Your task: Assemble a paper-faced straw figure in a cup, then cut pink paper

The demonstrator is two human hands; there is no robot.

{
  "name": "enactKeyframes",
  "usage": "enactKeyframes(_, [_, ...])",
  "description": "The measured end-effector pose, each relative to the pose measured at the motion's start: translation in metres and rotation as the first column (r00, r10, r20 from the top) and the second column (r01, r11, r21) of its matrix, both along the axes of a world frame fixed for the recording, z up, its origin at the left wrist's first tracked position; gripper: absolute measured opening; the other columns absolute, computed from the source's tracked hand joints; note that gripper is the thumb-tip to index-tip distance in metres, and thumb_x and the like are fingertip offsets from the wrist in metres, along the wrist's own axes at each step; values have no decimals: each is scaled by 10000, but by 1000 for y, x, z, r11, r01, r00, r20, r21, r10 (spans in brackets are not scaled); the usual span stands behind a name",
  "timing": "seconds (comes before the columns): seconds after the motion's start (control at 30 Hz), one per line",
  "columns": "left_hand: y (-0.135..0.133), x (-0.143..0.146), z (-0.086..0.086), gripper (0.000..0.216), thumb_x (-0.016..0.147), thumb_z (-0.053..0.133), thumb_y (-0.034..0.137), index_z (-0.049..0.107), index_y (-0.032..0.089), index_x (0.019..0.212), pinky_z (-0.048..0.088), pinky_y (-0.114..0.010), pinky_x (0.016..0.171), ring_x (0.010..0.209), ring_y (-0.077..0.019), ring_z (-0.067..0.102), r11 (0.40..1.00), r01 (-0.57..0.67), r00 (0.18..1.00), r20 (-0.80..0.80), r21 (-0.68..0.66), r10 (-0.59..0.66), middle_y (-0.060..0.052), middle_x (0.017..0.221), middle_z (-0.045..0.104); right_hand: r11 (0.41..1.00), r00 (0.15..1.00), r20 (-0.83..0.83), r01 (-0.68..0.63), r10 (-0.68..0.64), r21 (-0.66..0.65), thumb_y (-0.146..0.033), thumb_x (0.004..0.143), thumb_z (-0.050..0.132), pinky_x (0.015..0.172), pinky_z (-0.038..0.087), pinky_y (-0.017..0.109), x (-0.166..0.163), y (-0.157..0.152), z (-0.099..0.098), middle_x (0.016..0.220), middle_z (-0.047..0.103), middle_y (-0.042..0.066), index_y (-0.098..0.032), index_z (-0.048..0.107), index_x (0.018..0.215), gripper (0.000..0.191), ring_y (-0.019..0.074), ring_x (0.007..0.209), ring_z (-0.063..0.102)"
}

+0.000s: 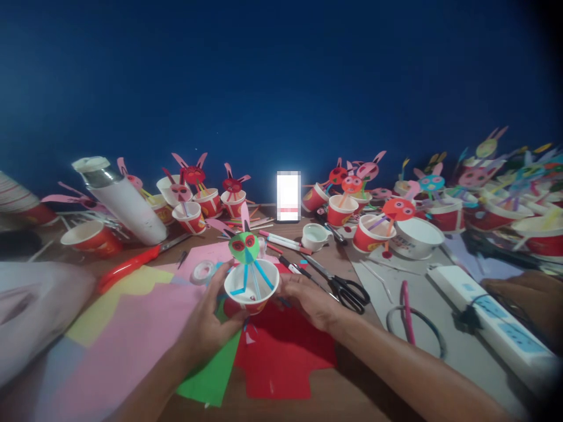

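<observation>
While rim-up; cup (pixel 265 292) between both hands (pixel 210 325) (pixel 312 300)

The scene is dim overall. The far wall (pixel 246 88) sinks into deep blue, paler and hazy at left and black toward the upper right corner. A phone screen (pixel 288 193) is blown out to blocky white, its glow haloing the wall behind. The held cup (pixel 259 302) shows a pale, bright inside. Soft shadow darkens the red paper (pixel 290 346) below it and the near table (pixel 352 381) to the right. Wide-angle distortion tips the flask (pixel 127 202) at left and stretches the cups (pixel 539 239) at far right. The plastic bag (pixel 39 316), near left, is smeared, its detail lost.
</observation>
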State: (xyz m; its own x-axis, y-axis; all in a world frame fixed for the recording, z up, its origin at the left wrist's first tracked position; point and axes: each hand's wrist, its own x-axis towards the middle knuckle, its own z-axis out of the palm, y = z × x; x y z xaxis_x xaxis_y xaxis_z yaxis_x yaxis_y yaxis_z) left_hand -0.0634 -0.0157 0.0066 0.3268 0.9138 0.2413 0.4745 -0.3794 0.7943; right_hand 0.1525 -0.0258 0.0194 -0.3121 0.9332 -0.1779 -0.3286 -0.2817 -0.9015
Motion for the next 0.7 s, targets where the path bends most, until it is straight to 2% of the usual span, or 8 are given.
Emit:
enactKeyframes(0.17, [0,-2,0,713,791,641,292,288,261,1410,413,-427,1019,1290,-305,417,996,56,998,-41,72,-53,-123,1407,442,998,998,55,-24,27,-52,-195,620,558,487,296,240,2,1,0,468,457,-44,-175,543,497,126,93,477,377])
enactKeyframes(0.3, [1,-1,0,692,796,637,292,301,269,1400,383,-438,1044,1298,-302,407,992,84,995,-63,89,-79,-118,1402,448,997,994,110,-15,24,-76,-180,619,575,454,257,232,4,2,0,434,429,-57,-174,506,489,148,77,436,353])
enactKeyframes(0.47, [2,2,3,711,792,637,293,284,261,1408,422,-436,1007,1282,-316,420,999,20,1000,7,-32,-20,-127,1412,420,993,980,158,121,-121,8,-178,627,609,508,305,236,2,0,3,488,493,-71,-189,500,613,110,87,484,417])
enactKeyframes(0.7, [3,5,4,747,773,657,282,257,278,1403,375,-428,1047,1304,-290,384,994,-6,994,106,-107,17,-109,1448,352,983,970,173,151,-169,108,-209,663,597,572,339,242,0,-3,6,607,519,-51,-180,530,704,84,91,560,447])
